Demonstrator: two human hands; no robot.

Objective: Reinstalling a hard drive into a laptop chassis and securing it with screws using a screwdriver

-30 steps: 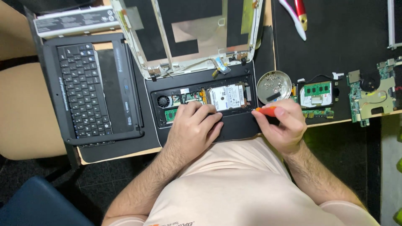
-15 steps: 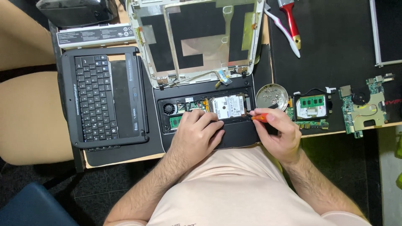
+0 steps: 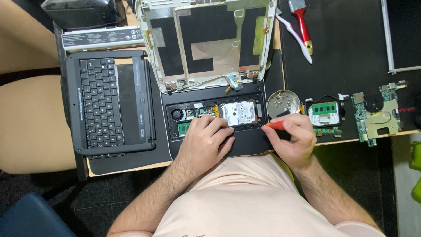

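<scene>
Screwdriver [image 3: 276, 125], light, stiff and orange-handled, sits pinched in the right hand [image 3: 291, 138]; left hand [image 3: 206, 140] presses flat, ungripping, on the fragile opened laptop base [image 3: 245, 142].

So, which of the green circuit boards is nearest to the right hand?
The small green memory board with the white sticker, just right of the right hand. The larger green board with metal parts lies farther right, near the table edge.

Keyboard panel [image 3: 109, 103] left of opened laptop base [image 3: 215, 127]; screw dish [image 3: 283, 103] right.
</scene>
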